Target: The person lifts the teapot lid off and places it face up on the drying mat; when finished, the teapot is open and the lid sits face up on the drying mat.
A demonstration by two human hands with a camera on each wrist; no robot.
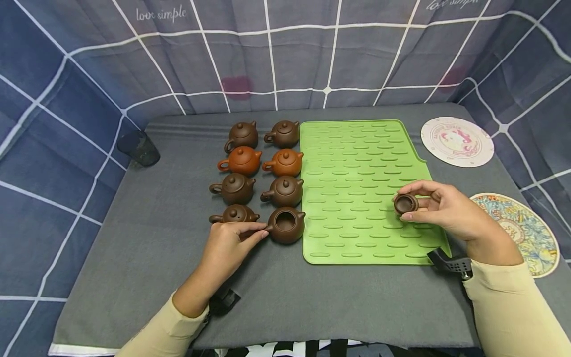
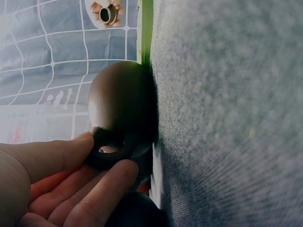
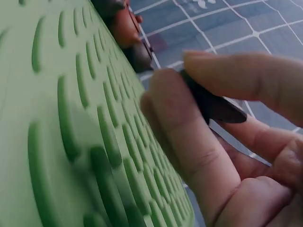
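My left hand (image 1: 227,248) pinches the handle of a dark brown teapot (image 1: 286,238) between thumb and fingers. The teapot has no lid, so its round opening faces up, and it stands on the cloth at the left edge of a green mat (image 1: 357,198). In the left wrist view the handle loop (image 2: 111,161) shows between thumb and fingertips. Above the mat's right side, my right hand (image 1: 455,215) holds a small dark brown lid (image 1: 406,204) by its edge, with the hollow underside towards the head camera. Fingers partly cover the lid in the right wrist view.
Two columns of lidded teapots, dark brown ones (image 1: 234,188) and orange-brown ones (image 1: 285,162), stand left of the mat. A dark translucent cup (image 1: 139,148) is at the far left. A pink-and-white disc (image 1: 457,141) and a colourful patterned disc (image 1: 528,233) lie at the right.
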